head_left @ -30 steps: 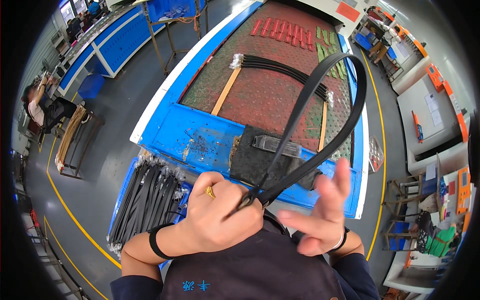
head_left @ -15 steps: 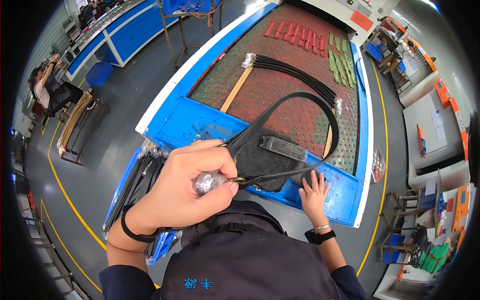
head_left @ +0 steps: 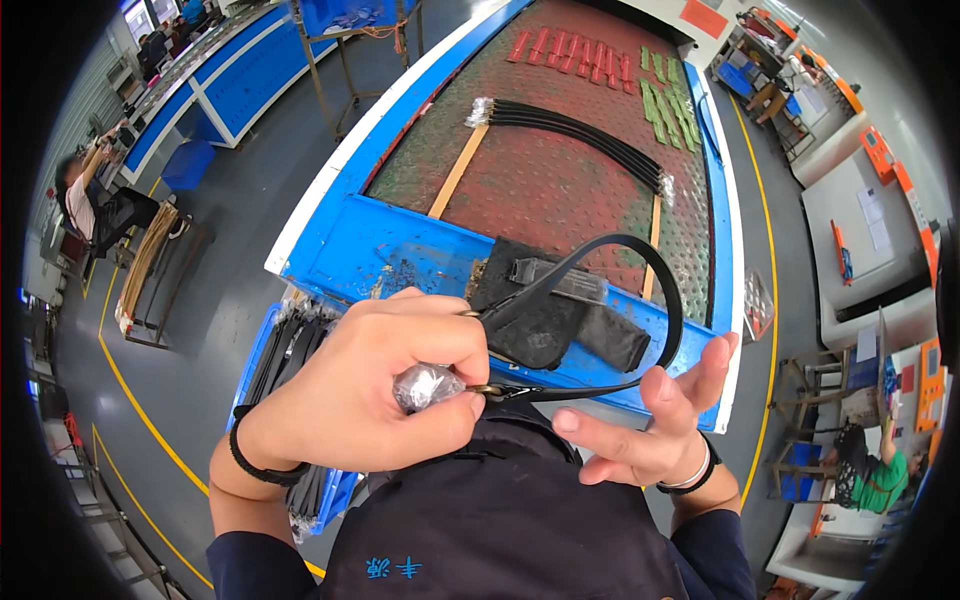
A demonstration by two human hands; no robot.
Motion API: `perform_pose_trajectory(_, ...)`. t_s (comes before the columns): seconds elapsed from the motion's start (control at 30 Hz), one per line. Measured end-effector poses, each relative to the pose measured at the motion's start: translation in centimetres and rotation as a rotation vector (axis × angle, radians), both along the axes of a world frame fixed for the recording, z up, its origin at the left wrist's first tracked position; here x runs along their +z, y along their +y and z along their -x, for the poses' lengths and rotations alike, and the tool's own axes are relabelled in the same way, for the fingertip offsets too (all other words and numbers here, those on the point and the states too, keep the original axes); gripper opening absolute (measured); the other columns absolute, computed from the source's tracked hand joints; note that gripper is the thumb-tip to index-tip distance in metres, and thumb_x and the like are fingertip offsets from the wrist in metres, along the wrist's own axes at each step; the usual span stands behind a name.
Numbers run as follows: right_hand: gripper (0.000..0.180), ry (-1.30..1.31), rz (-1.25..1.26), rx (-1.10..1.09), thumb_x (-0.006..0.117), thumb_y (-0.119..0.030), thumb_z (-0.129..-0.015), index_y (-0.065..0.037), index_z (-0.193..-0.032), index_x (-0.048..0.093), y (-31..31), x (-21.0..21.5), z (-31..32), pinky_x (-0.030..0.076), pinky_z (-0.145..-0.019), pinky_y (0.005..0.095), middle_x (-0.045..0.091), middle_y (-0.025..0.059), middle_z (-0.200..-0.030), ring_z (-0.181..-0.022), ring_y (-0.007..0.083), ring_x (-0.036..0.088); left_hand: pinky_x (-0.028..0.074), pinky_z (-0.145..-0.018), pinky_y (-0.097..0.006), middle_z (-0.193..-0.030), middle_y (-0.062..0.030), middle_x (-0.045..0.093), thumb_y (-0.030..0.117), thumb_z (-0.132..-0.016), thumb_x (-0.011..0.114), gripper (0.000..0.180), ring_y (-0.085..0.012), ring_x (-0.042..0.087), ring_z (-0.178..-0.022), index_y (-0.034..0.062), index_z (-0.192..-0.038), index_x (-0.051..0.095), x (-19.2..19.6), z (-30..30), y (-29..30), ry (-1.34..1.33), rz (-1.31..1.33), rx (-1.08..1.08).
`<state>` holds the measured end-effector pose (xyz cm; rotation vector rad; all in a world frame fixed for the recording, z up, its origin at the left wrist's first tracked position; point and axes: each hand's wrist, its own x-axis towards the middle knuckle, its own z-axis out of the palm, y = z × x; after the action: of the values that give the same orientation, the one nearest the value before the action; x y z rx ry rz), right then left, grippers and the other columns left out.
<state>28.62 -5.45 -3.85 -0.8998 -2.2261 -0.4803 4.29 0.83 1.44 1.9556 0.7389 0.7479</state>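
Observation:
My left hand (head_left: 375, 375) is closed round the two ends of a black strap (head_left: 672, 310). Metal clasps show at the strap's ends, and clear crinkled plastic (head_left: 427, 387) pokes out of the fist. The rest of the strap arcs to the right as a loop above the blue tray ledge (head_left: 370, 245). Close to the loop's lower right side is my right hand (head_left: 665, 420), fingers apart and holding nothing. Beneath the loop lie a black cloth pad (head_left: 520, 335), a dark folded cloth (head_left: 612, 337) and a clear plastic-covered block (head_left: 585, 284).
Several black straps (head_left: 580, 133) lie curved across two wooden strips on the conveyor (head_left: 560, 195). Red pieces (head_left: 570, 55) and green pieces (head_left: 670, 115) lie farther back. A blue bin (head_left: 262, 350) of straps stands at my left. Other people sit at far-off benches.
My right hand has risen off the blue tray ledge toward me, fingers spread. The strap loop has dipped and shifted slightly right. My left hand keeps its hold.

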Motion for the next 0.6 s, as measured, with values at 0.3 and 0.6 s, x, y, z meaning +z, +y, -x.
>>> perform_pose_trajectory(0.3,0.040,0.047,0.071,0.056,0.038,-0.055,-0.087,-0.034,-0.111,0.063,0.4,0.2,0.2,-0.003,-0.107,0.0567,0.039,-0.0016,-0.136,-0.134,0.0353,0.013,0.032,-0.058,-0.030,-0.058,-0.0031,0.050,0.006,-0.057,0.061,0.010,-0.0192,0.043,-0.054,0.0049,-0.060,0.052,-0.3,0.1,-0.3,-0.034,-0.064,0.005)
perform_pose_trajectory(0.6,0.034,0.491,0.282,-0.328,0.042,-0.029,-0.089,-0.007,-0.103,0.063,-0.9,-9.7,-5.8,0.022,-0.103,0.0522,0.047,0.0148,-0.122,-0.121,0.0337,0.038,0.032,-0.059,-0.031,-0.058,-0.0046,0.044,0.006,-0.054,0.063,0.011,-0.0216,0.042,-0.056,0.0053,-0.062,0.055,-0.8,1.2,-0.2,-0.011,-0.317,0.048)
